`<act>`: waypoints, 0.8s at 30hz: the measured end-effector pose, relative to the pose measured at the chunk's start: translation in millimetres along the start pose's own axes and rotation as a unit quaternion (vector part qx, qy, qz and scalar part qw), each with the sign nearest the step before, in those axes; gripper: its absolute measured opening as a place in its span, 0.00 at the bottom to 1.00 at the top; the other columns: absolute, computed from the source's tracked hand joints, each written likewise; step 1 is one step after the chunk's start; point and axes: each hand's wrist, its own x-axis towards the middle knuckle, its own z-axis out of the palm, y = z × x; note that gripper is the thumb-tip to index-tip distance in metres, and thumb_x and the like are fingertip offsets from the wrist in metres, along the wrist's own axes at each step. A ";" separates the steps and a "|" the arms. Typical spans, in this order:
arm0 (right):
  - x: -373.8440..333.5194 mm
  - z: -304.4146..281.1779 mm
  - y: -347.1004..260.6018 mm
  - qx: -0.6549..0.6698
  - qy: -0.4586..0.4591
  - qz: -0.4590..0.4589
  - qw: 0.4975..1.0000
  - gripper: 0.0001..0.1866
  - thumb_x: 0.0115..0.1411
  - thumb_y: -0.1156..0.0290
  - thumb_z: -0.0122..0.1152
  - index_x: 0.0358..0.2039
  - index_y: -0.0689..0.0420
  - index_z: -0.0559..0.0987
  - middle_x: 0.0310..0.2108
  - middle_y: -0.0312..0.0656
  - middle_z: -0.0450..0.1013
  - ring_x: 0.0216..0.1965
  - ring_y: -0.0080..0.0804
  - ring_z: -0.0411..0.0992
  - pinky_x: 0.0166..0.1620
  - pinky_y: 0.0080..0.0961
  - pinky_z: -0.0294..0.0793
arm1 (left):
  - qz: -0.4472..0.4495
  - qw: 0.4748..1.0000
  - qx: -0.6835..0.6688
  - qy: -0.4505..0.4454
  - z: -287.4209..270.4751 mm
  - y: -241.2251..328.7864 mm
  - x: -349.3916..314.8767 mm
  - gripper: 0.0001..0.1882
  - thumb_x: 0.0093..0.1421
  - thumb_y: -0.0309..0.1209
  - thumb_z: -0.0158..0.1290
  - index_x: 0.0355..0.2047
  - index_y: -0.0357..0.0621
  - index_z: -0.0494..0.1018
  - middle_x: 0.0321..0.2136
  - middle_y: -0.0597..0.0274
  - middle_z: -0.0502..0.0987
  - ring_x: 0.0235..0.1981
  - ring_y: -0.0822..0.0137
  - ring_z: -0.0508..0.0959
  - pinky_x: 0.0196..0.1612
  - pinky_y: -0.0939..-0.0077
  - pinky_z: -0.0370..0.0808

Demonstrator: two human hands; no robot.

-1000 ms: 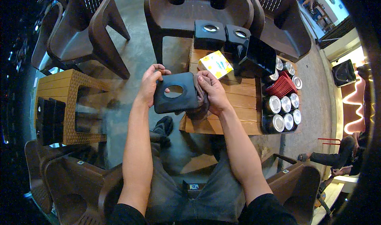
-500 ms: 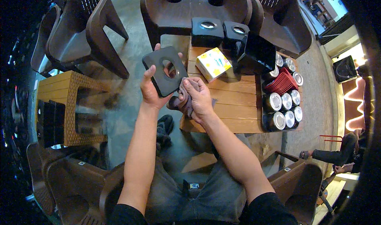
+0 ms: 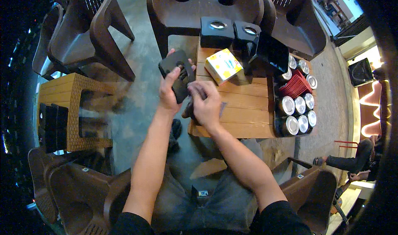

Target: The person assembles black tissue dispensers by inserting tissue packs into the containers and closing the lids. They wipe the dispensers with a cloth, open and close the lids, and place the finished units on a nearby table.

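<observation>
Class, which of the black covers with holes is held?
The tilted cover in the left hand; the two covers beyond the yellow-and-white box sit unheld.

Hands of the wearer, two: one left hand [image 3: 169, 95], one right hand [image 3: 207, 103]. Black cover [image 3: 181, 86], one; cloth [image 3: 188, 110], one. Yellow-and-white packet [image 3: 224, 66], one. Black boxes with oval openings [image 3: 217, 35] on the nearer table, two; open black box [image 3: 270, 55], one. Silver-lidded containers [image 3: 288, 105], ten visible; red stack [image 3: 296, 86], one. Wood-coloured tables [image 3: 246, 110], two. Brown chairs [image 3: 203, 13], at least five.
</observation>
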 end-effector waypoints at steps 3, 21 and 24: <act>-21.6 9.2 -17.9 0.032 -0.045 -0.069 0.996 0.05 0.65 0.81 0.69 0.41 0.64 0.86 0.42 0.47 0.80 0.43 0.39 0.81 0.48 0.32 0.81 | 0.023 0.999 0.000 0.047 -2.5 -3.4 -1.2 0.41 0.69 0.36 0.55 0.80 0.56 0.54 0.57 0.47 0.76 0.58 0.51 0.81 0.61 0.53 0.82; -29.3 13.7 -1.7 0.037 -0.020 -0.077 0.996 0.07 0.62 0.84 0.70 0.40 0.64 0.86 0.40 0.46 0.80 0.40 0.36 0.82 0.44 0.29 0.80 | -0.020 0.996 -0.038 0.083 -13.7 -13.0 -2.0 0.36 0.72 0.38 0.55 0.78 0.54 0.58 0.54 0.48 0.78 0.53 0.53 0.83 0.57 0.59 0.82; -7.9 10.9 18.5 0.016 0.000 -0.077 0.997 0.06 0.66 0.80 0.71 0.43 0.65 0.86 0.40 0.44 0.80 0.40 0.32 0.82 0.47 0.27 0.81 | -0.003 0.998 -0.014 0.066 -12.9 -10.4 -3.8 0.36 0.73 0.40 0.54 0.78 0.55 0.57 0.54 0.48 0.78 0.54 0.52 0.83 0.58 0.56 0.83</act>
